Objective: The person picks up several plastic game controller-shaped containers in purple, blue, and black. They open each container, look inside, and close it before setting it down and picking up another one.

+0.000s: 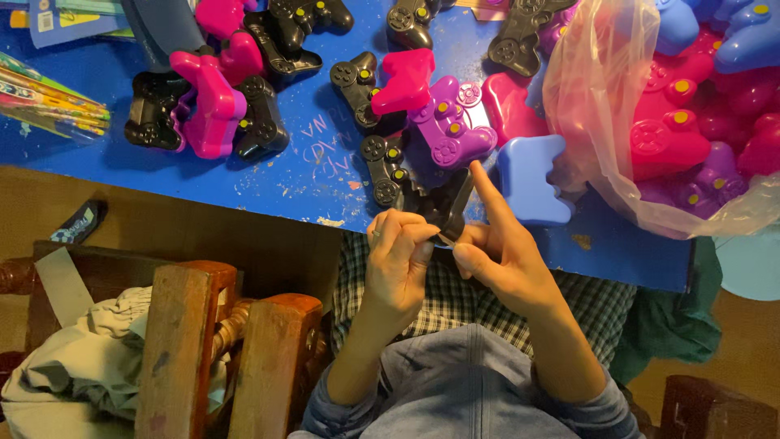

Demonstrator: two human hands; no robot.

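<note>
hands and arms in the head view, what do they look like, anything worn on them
Both hands are bare, without gloves. The left hand has a thin ring on one finger; the right hand shows none. Both forearms are bare down to blue-grey sleeves pushed up near the elbows, the left sleeve and right sleeve. No watch or bracelet shows.

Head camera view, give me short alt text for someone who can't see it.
Both hands, left hand and right hand, grip one black plastic controller-shaped toy shell at the edge of a scuffed blue table strewn with pink, purple, black and blue shells.
</note>
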